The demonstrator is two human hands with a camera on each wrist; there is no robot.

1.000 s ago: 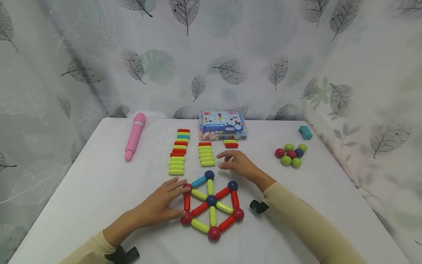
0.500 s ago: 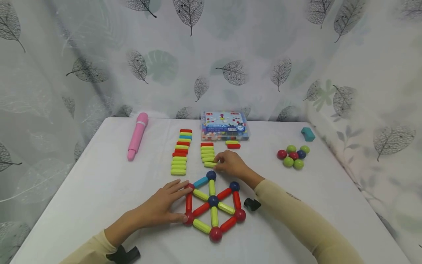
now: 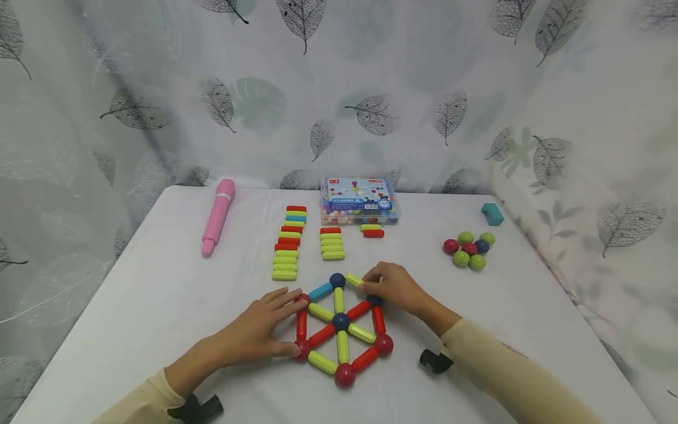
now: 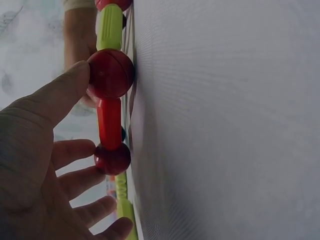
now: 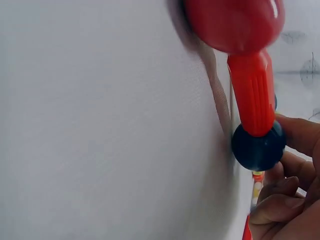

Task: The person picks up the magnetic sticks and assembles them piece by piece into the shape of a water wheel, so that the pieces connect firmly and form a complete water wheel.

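Observation:
A flat hexagon of magnetic rods and balls lies on the white table, with spokes meeting at a blue centre ball (image 3: 341, 321). My left hand (image 3: 254, 330) spreads along its left side. Its thumb touches the lower-left red ball (image 4: 111, 73), while the fingertips are at the upper-left red ball (image 4: 112, 159). At the upper right, my right hand (image 3: 398, 290) pinches a yellow-green magnetic rod (image 3: 354, 280). The rod's far end is right at the top blue ball (image 3: 337, 280). Below my right fingers, the right blue ball (image 5: 258, 147) is partly covered in the head view.
Spare rods stand in a long left column (image 3: 285, 254) and a shorter column (image 3: 332, 243), with a red rod (image 3: 374, 234) nearby. Behind are a clear-sided box (image 3: 359, 200) and a pink tube (image 3: 218, 218). Several loose balls (image 3: 461, 258) and a teal block (image 3: 492, 214) lie right.
My right hand took the nearest yellow-green rod from the shorter column and brought it toward the right and nearer, to the hexagon's upper-right gap. My left hand stays nearly still.

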